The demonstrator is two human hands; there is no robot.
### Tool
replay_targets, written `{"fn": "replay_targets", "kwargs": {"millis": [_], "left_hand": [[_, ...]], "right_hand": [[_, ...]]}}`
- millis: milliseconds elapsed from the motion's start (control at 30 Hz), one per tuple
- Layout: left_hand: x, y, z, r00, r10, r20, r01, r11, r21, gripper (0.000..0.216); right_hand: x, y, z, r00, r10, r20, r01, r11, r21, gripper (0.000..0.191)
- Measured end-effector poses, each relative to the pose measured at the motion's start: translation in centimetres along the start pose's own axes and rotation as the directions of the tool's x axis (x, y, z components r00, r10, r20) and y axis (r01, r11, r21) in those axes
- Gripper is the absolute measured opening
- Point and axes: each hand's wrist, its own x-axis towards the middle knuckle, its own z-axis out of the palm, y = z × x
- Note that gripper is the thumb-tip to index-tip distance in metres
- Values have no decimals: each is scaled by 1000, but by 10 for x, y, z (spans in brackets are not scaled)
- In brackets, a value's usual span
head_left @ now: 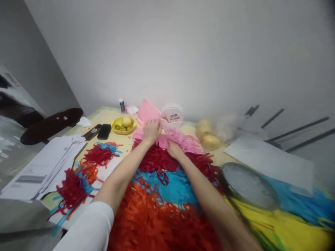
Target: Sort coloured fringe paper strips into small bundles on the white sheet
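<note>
A strip of pink fringed paper (183,139) lies across the far end of a large fringed piece, above its dark red fringe (159,157). My left hand (152,131) is closed on the strip, and my right hand (174,150) pinches its near edge, close to the dark red fringe. Below my hands come a blue fringe band (172,184) and a wide orange-red fringe (159,223). Just past my left hand stands a folded pink sheet (148,112). What backs the fringes is hidden.
A yellow bowl (115,129) of fruit, a phone (104,131), papers (39,170) and a tasselled bundle (72,191) lie left. Behind is a round white tub (172,115). A bowl of whitish stuff (250,184), bagged yellow fruit (210,139) and yellow paper (288,230) are right.
</note>
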Motion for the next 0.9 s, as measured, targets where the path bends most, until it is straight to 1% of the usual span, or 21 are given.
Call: {"fn": "replay_targets", "kwargs": {"millis": [67, 100, 167, 200, 267, 300, 333, 367, 400, 433, 500, 567, 600, 667, 700, 733, 800, 867, 900], "left_hand": [[17, -13, -29, 985, -90, -147, 83, 995, -53, 10], [27, -20, -47, 965, -145, -219, 128, 988, -88, 12], [44, -33, -86, 905, -245, -348, 200, 967, -161, 16], [50, -38, -108, 874, -277, -400, 215, 957, -194, 16], [51, -39, -149, 825, -282, -490, 185, 954, -236, 12], [44, -35, -167, 817, -243, -523, 138, 963, -231, 9], [34, -30, -182, 822, -170, -544, 73, 978, -195, 6], [19, -22, -194, 843, -82, -532, 15, 992, -129, 5], [0, -12, -202, 876, 2, -483, -28, 999, -47, 4], [-21, -2, -206, 912, 69, -405, -61, 998, 32, 3], [-66, 18, -206, 960, 125, -250, -92, 986, 139, 4], [-110, 37, -200, 982, 156, -108, -134, 973, 188, 4], [-131, 44, -196, 986, 156, -50, -144, 971, 191, 4], [-168, 56, -191, 988, 147, 41, -152, 972, 178, 3], [-185, 60, -190, 986, 148, 81, -160, 972, 170, 3], [-200, 62, -189, 981, 157, 115, -174, 971, 165, 2], [-224, 62, -191, 968, 186, 170, -212, 965, 153, 3], [-240, 56, -194, 954, 216, 208, -239, 967, 92, 9], [-244, 52, -195, 946, 230, 227, -243, 970, 29, 14]], "right_hand": [[2, 0, -2, 998, 60, 4, -60, 998, 21, 35], [2, 0, -5, 996, 84, 5, -84, 996, 33, 35], [-3, -1, -13, 994, 110, -1, -110, 992, 63, 35], [-7, -3, -18, 994, 112, -9, -111, 991, 80, 34], [-18, -10, -31, 994, 100, -42, -95, 989, 116, 32], [-26, -17, -40, 993, 92, -70, -82, 988, 135, 31], [-35, -25, -49, 990, 85, -110, -67, 986, 152, 28], [-46, -36, -58, 984, 80, -161, -52, 984, 169, 25], [-60, -49, -68, 971, 77, -224, -35, 982, 185, 23], [-75, -65, -77, 953, 76, -293, -17, 980, 197, 23], [-109, -99, -91, 899, 67, -433, 29, 977, 211, 29], [-144, -133, -97, 823, 5, -569, 135, 970, 203, 42], [-160, -148, -96, 768, -54, -639, 220, 958, 183, 49], [-185, -170, -87, 683, -127, -720, 318, 938, 136, 57], [-196, -177, -81, 662, -131, -738, 329, 935, 129, 56], [-204, -180, -75, 663, -113, -740, 316, 938, 140, 52], [-220, -178, -66, 689, -64, -722, 286, 939, 189, 41], [-237, -169, -65, 727, -50, -684, 280, 932, 230, 32], [-246, -164, -67, 747, -60, -663, 287, 928, 240, 28]]}}
